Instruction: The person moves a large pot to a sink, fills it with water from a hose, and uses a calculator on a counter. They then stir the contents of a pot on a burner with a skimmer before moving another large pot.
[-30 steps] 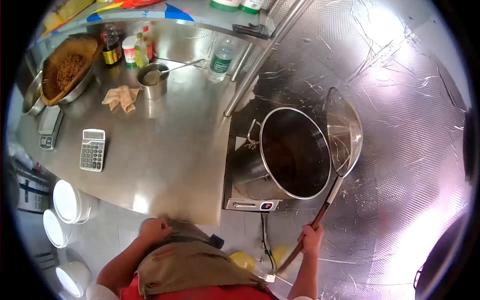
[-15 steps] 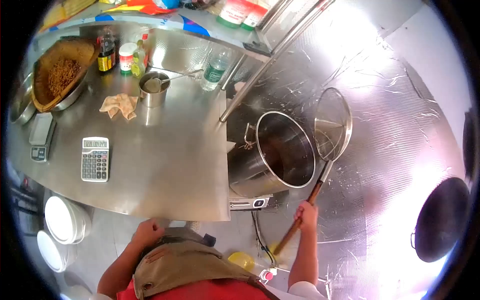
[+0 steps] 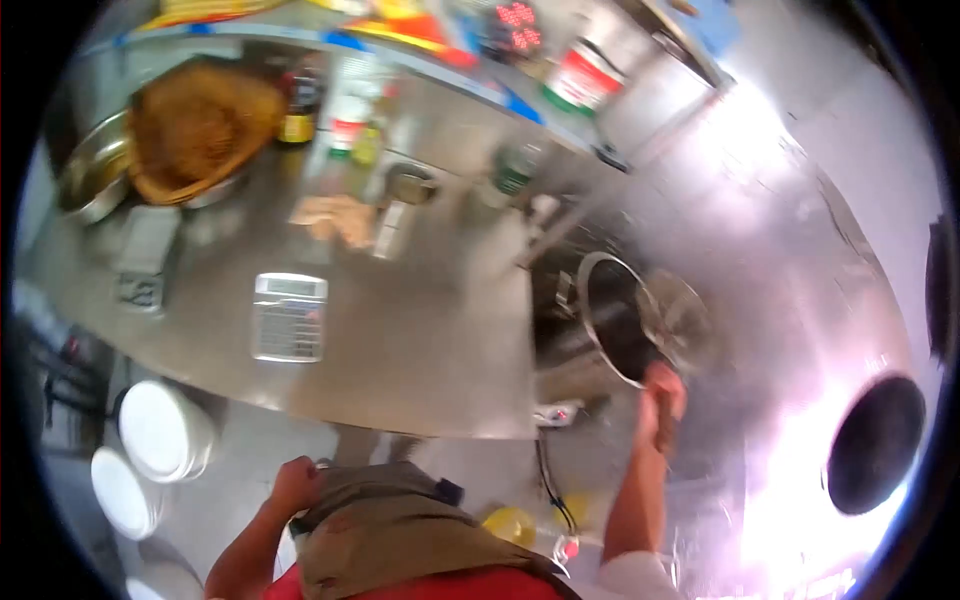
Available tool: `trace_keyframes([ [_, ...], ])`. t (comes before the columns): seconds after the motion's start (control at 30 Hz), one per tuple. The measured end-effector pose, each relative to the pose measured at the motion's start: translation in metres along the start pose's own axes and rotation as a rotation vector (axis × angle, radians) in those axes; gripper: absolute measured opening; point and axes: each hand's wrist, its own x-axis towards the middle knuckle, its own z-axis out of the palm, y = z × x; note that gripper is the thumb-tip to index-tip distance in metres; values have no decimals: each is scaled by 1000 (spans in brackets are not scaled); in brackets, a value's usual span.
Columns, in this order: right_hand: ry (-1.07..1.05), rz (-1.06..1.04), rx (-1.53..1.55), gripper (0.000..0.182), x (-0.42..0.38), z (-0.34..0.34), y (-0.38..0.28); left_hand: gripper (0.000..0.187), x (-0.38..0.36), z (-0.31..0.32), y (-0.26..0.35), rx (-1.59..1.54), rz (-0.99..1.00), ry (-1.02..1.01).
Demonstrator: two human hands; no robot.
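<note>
My right hand (image 3: 663,388) is closed around the wooden handle (image 3: 666,432) of a long-handled wire strainer. The strainer's round mesh basket (image 3: 686,312), smeared by motion, lies against the right side of a tall steel pot (image 3: 592,318) and overlaps its rim. Dark contents show inside the pot. Near the waist, beside the brown apron (image 3: 380,525), my left hand (image 3: 297,484) is curled into a fist. No object shows in it. The counter edge is just beyond that fist.
The steel counter (image 3: 430,330) holds a calculator (image 3: 290,318), a scale (image 3: 148,250), a cloth (image 3: 338,218), a steel cup (image 3: 410,186), bottles and a basket (image 3: 160,175) of brown crumbs. White buckets (image 3: 166,432) stand below left. A dark wok (image 3: 877,445) is at right.
My right hand has moved up and forward with the strainer, whose basket now overlaps the pot's rim instead of standing apart from it. The camera view has turned left; my left hand stays fisted.
</note>
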Motion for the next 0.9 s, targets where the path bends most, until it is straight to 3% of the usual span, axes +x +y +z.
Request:
trace_keyframes([
  [0.03, 108, -14, -127, 25, -17, 13, -11, 20, 0, 9, -20, 79, 32, 2],
  [0.07, 116, 65, -62, 23, -35, 28, -25, 20, -4, -14, -4, 157, 20, -28],
  [0.1, 63, 298, 268, 21, -54, 43, -48, 22, -6, -40, 14, 315, 134, -223],
  [0.13, 41, 566, 621, 19, -76, 65, -72, 25, -11, -25, 2, 137, -97, -101],
  [0.17, 35, 750, 826, 17, -99, 84, -96, 24, -12, -17, -12, 189, -29, -117],
  [0.23, -3, 987, 1063, 15, -132, 121, -122, 20, -3, 66, -81, 139, 74, -71],
  [0.33, -132, 1213, 1293, 21, -156, 167, -143, 20, -13, 36, -65, -58, -119, -113],
  [0.4, -138, 1329, 1367, 20, -172, 222, -159, 23, -16, 7, -46, -128, -278, -134],
  [0.43, -221, 1427, 1289, 13, -175, 232, -157, 24, -21, -10, -36, -158, -329, -102],
  [0.57, -542, 1704, 1186, 18, -160, 281, -124, 27, -35, -4, -50, -180, -424, -67],
  [0.67, -834, 1835, 1165, 22, -145, 341, -92, 28, -77, -10, -41, -378, -586, 73],
  [0.73, -1036, 1896, 1172, 25, -139, 400, -66, 27, -106, -1, -49, -507, -800, 200],
  [0.8, -1087, 1945, 1292, 22, -144, 479, -39, 32, -142, 1, -53, -476, -896, 209],
  [0.87, -1319, 1980, 1219, 22, -141, 564, -4, 35, -180, -1, -40, -518, -1063, 279],
  [0.9, -1468, 2013, 1164, 21, -144, 612, 13, 34, -200, 53, -71, -350, -1022, 295],
])
